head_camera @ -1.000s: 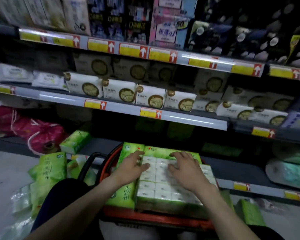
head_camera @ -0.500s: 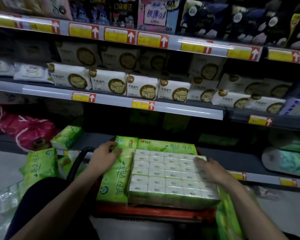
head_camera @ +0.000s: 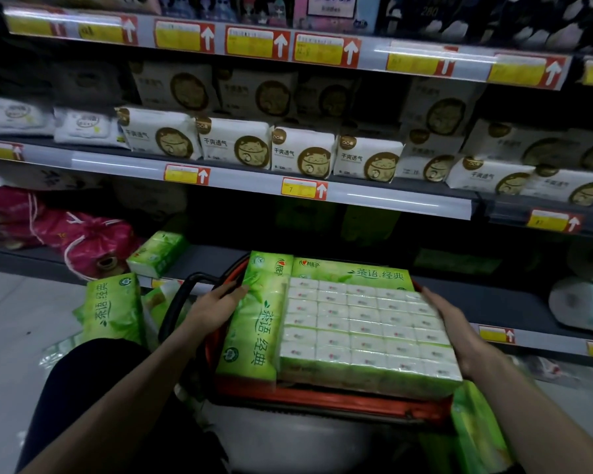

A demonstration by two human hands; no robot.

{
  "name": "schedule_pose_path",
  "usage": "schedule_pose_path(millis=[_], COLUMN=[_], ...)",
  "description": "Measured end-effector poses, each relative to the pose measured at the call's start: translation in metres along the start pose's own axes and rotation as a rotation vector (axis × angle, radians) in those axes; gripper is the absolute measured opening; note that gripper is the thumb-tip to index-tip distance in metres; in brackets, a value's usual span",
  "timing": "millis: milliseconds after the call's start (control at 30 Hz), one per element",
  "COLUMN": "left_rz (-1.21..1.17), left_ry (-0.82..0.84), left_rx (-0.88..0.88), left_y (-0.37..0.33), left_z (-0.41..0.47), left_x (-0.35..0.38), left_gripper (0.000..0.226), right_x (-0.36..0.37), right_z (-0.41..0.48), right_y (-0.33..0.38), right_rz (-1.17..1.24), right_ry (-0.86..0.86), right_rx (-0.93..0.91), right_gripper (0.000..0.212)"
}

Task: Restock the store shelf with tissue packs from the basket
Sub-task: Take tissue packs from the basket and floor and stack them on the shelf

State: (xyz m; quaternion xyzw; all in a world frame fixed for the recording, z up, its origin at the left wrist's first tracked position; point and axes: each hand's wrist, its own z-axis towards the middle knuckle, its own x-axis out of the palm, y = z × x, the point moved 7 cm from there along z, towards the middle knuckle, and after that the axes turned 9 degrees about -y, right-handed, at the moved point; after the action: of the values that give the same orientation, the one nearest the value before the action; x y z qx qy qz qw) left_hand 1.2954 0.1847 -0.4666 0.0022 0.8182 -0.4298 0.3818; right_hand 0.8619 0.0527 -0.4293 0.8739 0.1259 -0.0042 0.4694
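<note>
The tissue pack (head_camera: 363, 333), a wide green bundle of small white packets, lies flat on top of the red basket (head_camera: 326, 403), below the store shelf (head_camera: 254, 191) of white cat-logo packs (head_camera: 302, 153). The left hand (head_camera: 216, 307) presses its left side and the right hand (head_camera: 456, 331) its right edge, both grips clamped on it

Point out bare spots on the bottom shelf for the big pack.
Free: dark bottom shelf between the small green pack and the basket. Further right is too dark to judge, ending at rolls. Crowded: pink bags on the left. Both hands flank the big pack.
</note>
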Motion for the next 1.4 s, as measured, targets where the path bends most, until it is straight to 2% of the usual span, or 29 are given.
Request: schedule_pose_path(millis=[100,233,300,367,400,433,500,533,600,633,667,733,800,833,900,967,1100,1167,1267,1400], left_rz=[0.147,0.192,0.210,0.249,0.264,0.286,0.358,0.391,0.375,0.327,0.275,0.211,0.205,0.181,0.115,0.050,-0.169,-0.327,-0.534,-0.746], left_ry=[-0.008,0.037,0.052,0.051,0.042,0.022,-0.092,-0.179,-0.285,-0.278,-0.234,-0.136,-0.016,0.052,0.132,0.127,0.146,0.158,0.194,0.241], left_rx=[0.049,0.103,0.111,0.109,0.102,0.099,0.148,0.218,0.397,0.477,0.492,0.420,0.312,0.254,0.135,0.047,-0.004,-0.002,-0.060,-0.086], left_y=[-0.009,-0.011,-0.009,-0.006,-0.007,-0.006,-0.015,-0.024,-0.050,-0.065,-0.076,-0.093,-0.098,-0.099,-0.095,-0.086,-0.074,-0.076,-0.081,-0.096], left_z=[-0.007,-0.010,-0.008,-0.009,-0.011,-0.012,-0.022,-0.031,-0.052,-0.064,-0.076,-0.097,-0.113,-0.119,-0.123,-0.119,-0.123,-0.132,-0.144,-0.154], left_x=[-0.002,-0.007,-0.012,-0.019,-0.022,-0.024,-0.027,-0.028,-0.021,-0.014,-0.006,0.003,0.007,0.009,0.013,0.016,0.025,0.027,0.033,0.036], left_gripper=[0.078,0.080,0.090,0.100,0.097,0.088,0.069,0.063,0.053,0.048,0.045,0.050,0.054,0.056,0.060,0.055,0.045,0.041,0.036,0.038], right_x=[-0.004,0.004,0.010,0.020,0.024,0.031,0.038,0.036,0.039,0.035,0.032,0.019,0.011,0.011,0.013,0.013,0.017,0.011,-0.002,-0.024], right_z=[0.006,-0.007,-0.011,-0.015,-0.018,-0.021,-0.025,-0.021,-0.016,-0.015,-0.019,-0.027,-0.031,-0.037,-0.044,-0.047,-0.050,-0.050,-0.059,-0.059], right_y=[-0.006,-0.011,-0.017,-0.013,-0.006,0.003,0.011,0.009,0.003,0.003,0.005,0.010,0.010,0.008,0.003,-0.003,-0.004,0.004,0.024,0.040], right_rz=[0.004,-0.060,-0.053,-0.077,-0.101,-0.108,-0.118,-0.133,-0.190,-0.256,-0.356,-0.612,-0.689,-0.685,-0.657,-0.627,-0.569,-0.568,-0.528,-0.451], right_ry=[-0.041,-0.044,0.014,0.042,0.032,0.029,0.006,-0.021,-0.005,-0.038,-0.067,-0.107,-0.077,-0.021,0.066,0.106,0.165,0.138,0.034,-0.091], right_rx=[-0.015,-0.047,-0.027,-0.064,-0.112,-0.151,-0.187,-0.179,-0.124,-0.125,-0.117,-0.108,-0.096,-0.085,-0.084,-0.074,-0.110,-0.151,-0.193,-0.219], right_gripper=[0.073,0.088,0.089,0.115,0.129,0.126,0.090,0.085,0.117,0.124,0.116,0.094,0.107,0.113,0.107,0.099,0.097,0.098,0.086,0.096])
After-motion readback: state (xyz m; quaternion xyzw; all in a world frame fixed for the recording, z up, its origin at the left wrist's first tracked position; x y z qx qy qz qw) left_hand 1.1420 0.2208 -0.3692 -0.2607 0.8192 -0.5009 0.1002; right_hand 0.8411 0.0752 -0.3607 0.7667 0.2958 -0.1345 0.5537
